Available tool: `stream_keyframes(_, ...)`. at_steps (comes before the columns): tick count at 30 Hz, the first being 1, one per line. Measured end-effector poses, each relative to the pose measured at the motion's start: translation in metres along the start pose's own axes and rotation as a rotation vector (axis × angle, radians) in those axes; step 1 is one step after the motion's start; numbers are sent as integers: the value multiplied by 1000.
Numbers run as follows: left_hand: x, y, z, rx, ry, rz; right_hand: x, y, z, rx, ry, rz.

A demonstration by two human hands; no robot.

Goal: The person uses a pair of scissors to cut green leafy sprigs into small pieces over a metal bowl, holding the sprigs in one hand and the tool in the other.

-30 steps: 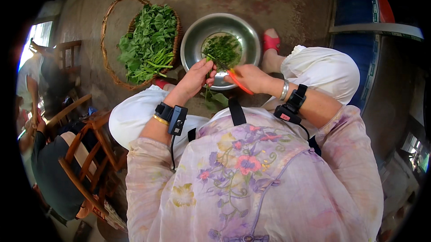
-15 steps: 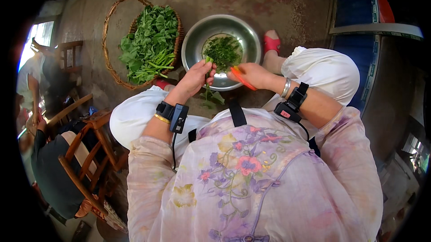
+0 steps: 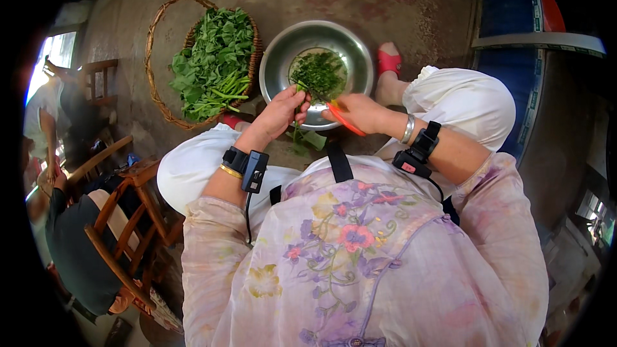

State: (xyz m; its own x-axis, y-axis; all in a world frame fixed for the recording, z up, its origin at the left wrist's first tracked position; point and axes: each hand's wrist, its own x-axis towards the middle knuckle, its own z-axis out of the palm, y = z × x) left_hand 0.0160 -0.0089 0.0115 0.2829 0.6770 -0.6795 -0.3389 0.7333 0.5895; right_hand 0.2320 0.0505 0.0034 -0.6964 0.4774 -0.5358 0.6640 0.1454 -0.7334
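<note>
My left hand point(image 3: 286, 110) grips a small bunch of green stems point(image 3: 299, 133), with leaves hanging below it, over the near rim of a steel bowl point(image 3: 273, 61). My right hand point(image 3: 361, 113) is closed on orange-handled scissors point(image 3: 344, 122), whose blades point toward the stems and are hard to make out. Finely cut greens point(image 3: 319, 70) lie in the middle of the bowl. Just left of the bowl, a wicker basket point(image 3: 153, 64) with a tall handle holds loose leafy greens and stems point(image 3: 212, 64).
My legs in white trousers flank the bowl on the concrete floor point(image 3: 411, 6). At left are wooden chairs point(image 3: 116, 260), a person in dark clothing point(image 3: 80, 244) and another in a pale top point(image 3: 42, 122). A blue panel point(image 3: 504, 6), pale bar point(image 3: 514, 41) and red object point(image 3: 551, 6) stand at right.
The scissors in my right hand shifted slightly down and away, then back toward the stems. My left hand stays in about the same place on the bunch.
</note>
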Motion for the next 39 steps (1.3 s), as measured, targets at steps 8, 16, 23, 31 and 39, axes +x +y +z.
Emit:
stream_keyframes(8, 1, -3, -8, -3, -40, -56, -6, -6, -6, -15, -2, -15)
stream_keyframes(16, 10, -12, -14, 24, -12, -90, -4, 10, -2, 26, 17, 78)
stream_keyframes(23, 5, -7, -2, -49, -13, 38, -1, 10, 3, 18, 19, 11)
stream_keyframes(31, 0, -2, -9, 3, -69, -56, -9, -5, -8, -37, -46, -24)
stream_keyframes(39, 4, -2, -16, 42, -84, -68, -3, 6, -6, -103, 23, -51)
